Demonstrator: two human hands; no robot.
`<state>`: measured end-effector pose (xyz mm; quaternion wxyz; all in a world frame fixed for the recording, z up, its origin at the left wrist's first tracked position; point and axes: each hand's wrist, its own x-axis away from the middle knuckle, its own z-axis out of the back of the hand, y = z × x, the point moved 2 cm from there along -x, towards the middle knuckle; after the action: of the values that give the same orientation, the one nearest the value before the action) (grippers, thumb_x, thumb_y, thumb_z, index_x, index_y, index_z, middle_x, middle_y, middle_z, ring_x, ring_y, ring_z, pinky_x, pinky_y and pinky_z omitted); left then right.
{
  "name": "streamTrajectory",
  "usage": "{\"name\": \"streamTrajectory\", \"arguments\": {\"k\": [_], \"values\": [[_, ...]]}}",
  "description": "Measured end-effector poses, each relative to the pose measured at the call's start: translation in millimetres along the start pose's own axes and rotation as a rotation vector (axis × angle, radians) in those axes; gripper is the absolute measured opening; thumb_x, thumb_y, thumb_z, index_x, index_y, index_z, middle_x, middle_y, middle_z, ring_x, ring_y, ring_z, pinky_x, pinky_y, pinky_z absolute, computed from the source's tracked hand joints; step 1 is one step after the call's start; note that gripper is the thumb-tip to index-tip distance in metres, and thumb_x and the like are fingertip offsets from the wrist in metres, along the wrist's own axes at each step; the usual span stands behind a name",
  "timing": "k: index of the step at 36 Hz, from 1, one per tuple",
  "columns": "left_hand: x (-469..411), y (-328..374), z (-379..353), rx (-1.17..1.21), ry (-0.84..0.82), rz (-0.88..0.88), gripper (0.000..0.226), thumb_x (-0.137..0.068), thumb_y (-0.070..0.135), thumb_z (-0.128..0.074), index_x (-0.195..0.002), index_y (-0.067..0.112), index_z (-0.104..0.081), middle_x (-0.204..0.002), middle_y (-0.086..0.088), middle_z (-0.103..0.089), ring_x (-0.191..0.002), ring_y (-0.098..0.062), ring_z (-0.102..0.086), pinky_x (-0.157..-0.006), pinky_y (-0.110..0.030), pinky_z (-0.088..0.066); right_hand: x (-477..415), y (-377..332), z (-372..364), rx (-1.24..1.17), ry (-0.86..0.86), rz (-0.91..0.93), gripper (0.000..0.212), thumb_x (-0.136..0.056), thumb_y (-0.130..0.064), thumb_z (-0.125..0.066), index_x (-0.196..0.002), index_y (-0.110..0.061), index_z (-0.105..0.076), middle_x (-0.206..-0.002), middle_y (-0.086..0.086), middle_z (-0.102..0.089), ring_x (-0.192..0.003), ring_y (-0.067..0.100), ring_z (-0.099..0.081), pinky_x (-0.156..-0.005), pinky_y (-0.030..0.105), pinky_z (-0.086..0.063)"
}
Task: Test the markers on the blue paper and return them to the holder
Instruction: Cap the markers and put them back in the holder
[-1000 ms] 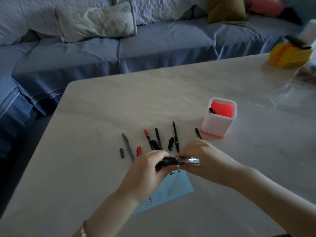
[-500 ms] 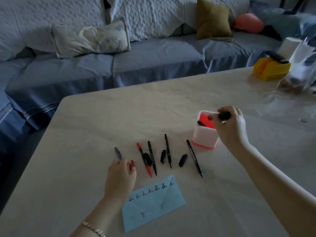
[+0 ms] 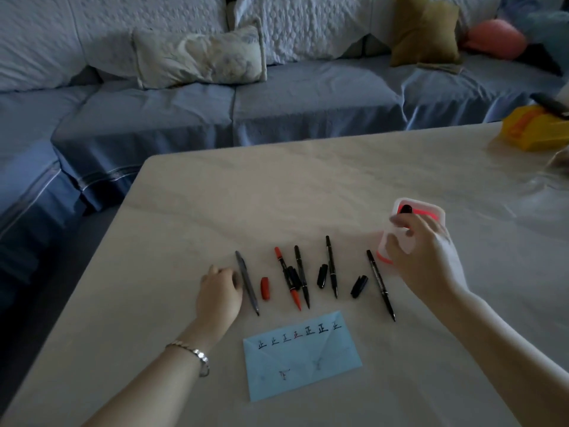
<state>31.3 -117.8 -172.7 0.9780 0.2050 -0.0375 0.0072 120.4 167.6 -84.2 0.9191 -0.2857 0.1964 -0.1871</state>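
Markers (image 3: 331,266) mostly lie uncapped just beyond the marked blue paper (image 3: 301,359); only one sits in the holder (image 3: 438,212) beyond its right end, where the right hand (image 3: 425,257) hovers loose-fingered and empty, while the left hand (image 3: 220,291) curls, its grasp hidden.

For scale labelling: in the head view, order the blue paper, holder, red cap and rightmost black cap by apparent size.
1. blue paper
2. holder, partly behind the right hand
3. red cap and rightmost black cap look alike; not ranked
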Motion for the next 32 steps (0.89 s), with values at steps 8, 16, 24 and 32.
{"name": "streamTrajectory", "arguments": {"k": [8,16,24,32], "values": [[14,-12,5,0.127,-0.057,-0.04,0.009,-0.083,0.004,-0.053,-0.078,0.003,-0.06,-0.082,-0.015,-0.064,-0.084,-0.033,-0.058,-0.069,-0.033,-0.041,31,-51,-63,-0.019,-0.461,0.096,0.019,-0.087,-0.019,-0.054,-0.101,-0.017,-0.067,-0.09,-0.004,-0.065,-0.082,0.015,-0.058,-0.072,0.027,-0.049],[60,-40,25,0.27,-0.004,-0.024,0.005,-0.082,0.009,-0.062,-0.083,0.009,-0.067,-0.08,-0.004,-0.066,-0.08,-0.021,-0.061,-0.07,-0.025,-0.041,36,-118,-151,0.141,-0.746,0.089,0.028,-0.085,-0.021,-0.052,-0.06,-0.007,-0.048,-0.06,0.006,-0.049,-0.065,0.029,-0.051,-0.05,0.025,-0.035],[73,-61,46,0.515,0.062,0.017,0.018,-0.081,0.005,-0.065,-0.089,0.021,-0.063,-0.081,0.011,-0.064,-0.071,-0.003,-0.062,-0.063,0.0,-0.041,32,-145,-189,0.336,-0.786,0.054,0.047,-0.086,0.001,-0.045,-0.132,-0.005,-0.043,-0.093,0.012,-0.062,-0.089,0.031,-0.06,-0.061,0.027,-0.043],[83,-50,51,0.809,0.036,0.14,0.019,-0.077,0.004,-0.072,-0.079,0.022,-0.065,-0.074,0.011,-0.066,-0.062,0.006,-0.063,-0.057,0.001,-0.043,32,-131,-178,-0.021,-0.759,-0.07,0.032,-0.082,-0.022,-0.058,-0.057,-0.01,-0.044,-0.051,0.0,-0.043,-0.043,0.014,-0.039,-0.04,0.022,-0.026]]}}
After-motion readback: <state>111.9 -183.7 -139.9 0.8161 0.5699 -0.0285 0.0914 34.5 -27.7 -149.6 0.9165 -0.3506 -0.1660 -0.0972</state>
